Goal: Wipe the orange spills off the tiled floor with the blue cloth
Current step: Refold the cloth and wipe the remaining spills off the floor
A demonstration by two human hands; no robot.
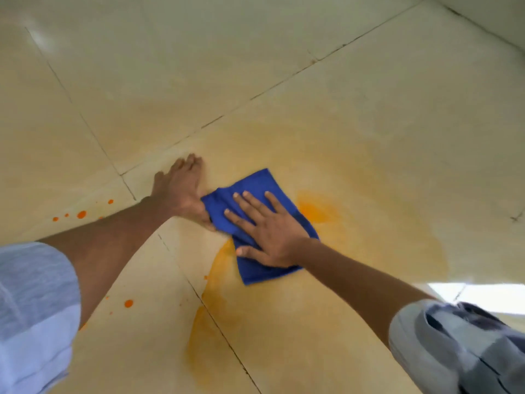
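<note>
The folded blue cloth (257, 184) lies on the cream tiled floor (284, 81), over a wide smeared orange spill (315, 211). My right hand (267, 231) presses flat on the cloth with its fingers spread. My left hand (181, 191) rests flat on the tile just left of the cloth, fingers straight, its thumb side touching the cloth's left edge. Orange smears (216, 268) run below the cloth and across the grout line toward me. Round orange drops (81, 214) sit on the tile at the left, and another drop (128, 303) lies nearer to me.
Dark grout lines (255, 96) cross the floor diagonally. A wall base (483, 21) runs along the top right corner. A bright patch of light (483, 297) falls on the floor at the right edge. Light blue rolled sleeves cover both upper arms.
</note>
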